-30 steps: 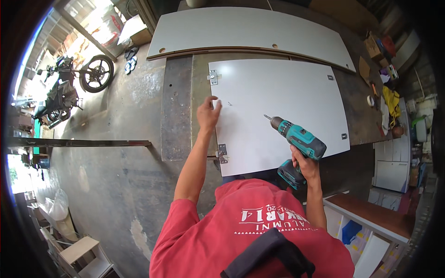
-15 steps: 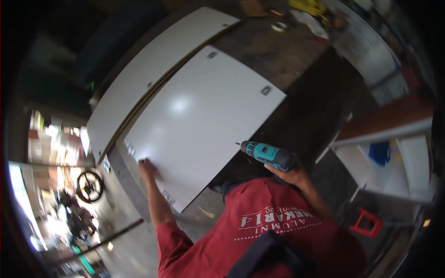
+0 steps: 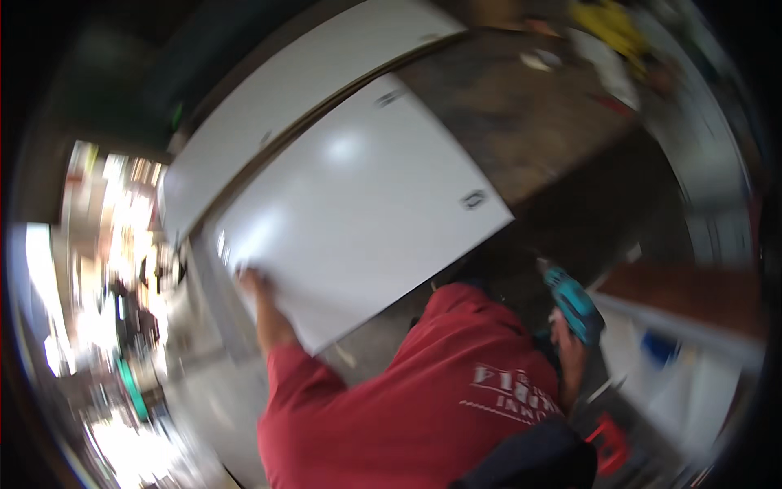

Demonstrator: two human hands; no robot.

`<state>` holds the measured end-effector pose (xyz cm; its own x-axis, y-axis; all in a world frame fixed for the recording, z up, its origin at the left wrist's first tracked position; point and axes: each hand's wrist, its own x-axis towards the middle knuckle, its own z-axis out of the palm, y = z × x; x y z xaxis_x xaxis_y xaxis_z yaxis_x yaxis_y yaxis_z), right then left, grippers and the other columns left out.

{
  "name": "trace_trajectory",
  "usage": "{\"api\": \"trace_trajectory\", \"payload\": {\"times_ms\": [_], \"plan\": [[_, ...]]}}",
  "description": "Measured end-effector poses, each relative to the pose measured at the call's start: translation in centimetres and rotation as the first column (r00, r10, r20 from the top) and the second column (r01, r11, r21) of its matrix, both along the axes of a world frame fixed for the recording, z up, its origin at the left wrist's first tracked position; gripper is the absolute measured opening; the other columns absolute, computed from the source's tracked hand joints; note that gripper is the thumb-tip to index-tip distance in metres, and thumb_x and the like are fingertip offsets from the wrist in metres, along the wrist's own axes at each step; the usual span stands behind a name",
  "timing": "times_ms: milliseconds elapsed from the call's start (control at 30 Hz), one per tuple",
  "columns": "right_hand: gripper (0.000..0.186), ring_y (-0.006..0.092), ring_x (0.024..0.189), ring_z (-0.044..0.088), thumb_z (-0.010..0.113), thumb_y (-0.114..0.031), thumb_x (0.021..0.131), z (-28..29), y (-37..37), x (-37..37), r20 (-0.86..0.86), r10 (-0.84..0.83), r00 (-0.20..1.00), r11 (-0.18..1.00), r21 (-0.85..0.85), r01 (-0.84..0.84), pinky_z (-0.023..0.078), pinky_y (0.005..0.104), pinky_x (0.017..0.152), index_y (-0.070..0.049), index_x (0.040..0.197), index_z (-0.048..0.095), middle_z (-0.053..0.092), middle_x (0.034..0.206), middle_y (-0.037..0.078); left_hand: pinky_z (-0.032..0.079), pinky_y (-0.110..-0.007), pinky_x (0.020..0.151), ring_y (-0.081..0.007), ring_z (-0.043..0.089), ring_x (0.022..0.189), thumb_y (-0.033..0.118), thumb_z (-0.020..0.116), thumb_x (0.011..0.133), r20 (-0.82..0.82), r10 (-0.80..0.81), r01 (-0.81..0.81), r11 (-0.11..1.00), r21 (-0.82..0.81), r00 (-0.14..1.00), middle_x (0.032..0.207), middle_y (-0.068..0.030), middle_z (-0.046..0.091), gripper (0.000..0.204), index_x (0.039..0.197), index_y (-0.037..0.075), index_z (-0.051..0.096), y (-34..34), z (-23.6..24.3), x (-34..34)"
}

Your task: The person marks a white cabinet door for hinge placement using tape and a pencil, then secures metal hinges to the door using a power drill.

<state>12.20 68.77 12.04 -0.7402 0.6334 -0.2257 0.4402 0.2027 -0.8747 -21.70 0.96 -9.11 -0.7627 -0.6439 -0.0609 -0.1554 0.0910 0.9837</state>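
A white rectangular panel (image 3: 366,212) lies flat across a dark work surface, with small dark rectangular fittings (image 3: 473,200) near its far corners. At the panel's left edge is my left hand (image 3: 254,284), its arm stretched out. Motion smears its fingers, so their grip cannot be made out. Away to the right of the panel, my right hand (image 3: 562,330) is closed around the handle of a teal and black cordless drill (image 3: 573,301). The drill's tip points away from me, up and to the left, over the dark floor.
A longer white panel (image 3: 269,106) lies beyond the first one. At right stands a white shelf unit with a brown top (image 3: 676,297) and a blue item (image 3: 660,349) inside. A red plastic object (image 3: 609,444) is low on the right. Yellow material (image 3: 611,33) lies far right.
My right hand has swung the drill rightward and down, away from the panel's near edge. My left hand stays at the panel's left edge. The view has turned and is more blurred.
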Motion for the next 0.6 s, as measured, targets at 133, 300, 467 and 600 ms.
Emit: {"api": "trace_trajectory", "payload": {"times_ms": [133, 300, 467, 600], "plan": [[0.024, 0.0089, 0.056, 0.049, 0.062, -0.027, 0.102, -1.4, 5.5, -0.5, 0.173, -0.091, 0.981, 0.996, 0.021, 0.089, 0.037, 0.0263, 0.055, -0.005, 0.095, 0.068, 0.053, 0.065, -0.001, 0.055, -0.042, 0.089, -0.0333, 0.072, 0.094, 0.028, 0.066, 0.087, 0.357, 0.537, -0.136, 0.675, -0.725, 0.765, 0.096, -0.015, 0.075, 0.059, 0.142, 0.011, 0.053, 8.8, 3.6, -5.6], [0.032, 0.0075, 0.058, 0.046, 0.061, -0.036, 0.102, 0.6, 11.0, -6.1, 0.177, -0.231, 0.957, 0.968, -0.061, 0.245, 0.036, 0.0251, 0.053, -0.006, 0.112, 0.067, 0.049, 0.068, -0.003, 0.054, -0.043, 0.089, -0.0357, 0.072, 0.09, 0.025, 0.063, 0.086, 0.19, 0.679, -0.347, 0.571, -0.744, 0.709, 0.089, -0.0161, 0.075, 0.054, 0.136, 0.005, 0.058, 7.4, 7.2, 0.7], [0.037, 0.0064, 0.057, 0.045, 0.063, -0.042, 0.1, 1.4, 13.8, -10.1, 0.164, -0.327, 0.931, 0.917, -0.183, 0.355, 0.035, 0.0234, 0.051, -0.008, 0.115, 0.066, 0.047, 0.069, -0.004, 0.054, -0.045, 0.083, -0.0364, 0.072, 0.084, 0.026, 0.06, 0.085, -0.01, 0.864, -0.679, 0.389, -0.622, 0.504, 0.085, -0.0171, 0.075, 0.045, 0.124, 0.006, 0.066, 7.5, 5.3, -2.7], [0.032, 0.0086, 0.061, 0.047, 0.057, -0.041, 0.104, 1.9, 15.3, -13.9, 0.227, -0.196, 0.954, 0.948, -0.205, 0.243, 0.04, 0.0261, 0.056, -0.014, 0.119, 0.057, 0.048, 0.073, -0.001, 0.054, -0.045, 0.081, -0.0356, 0.072, 0.086, 0.032, 0.062, 0.084, 0.074, 0.865, -0.616, 0.411, -0.672, 0.496, 0.086, -0.0169, 0.075, 0.039, 0.113, 0.008, 0.072, 7.5, 5.0, -0.1]]}}
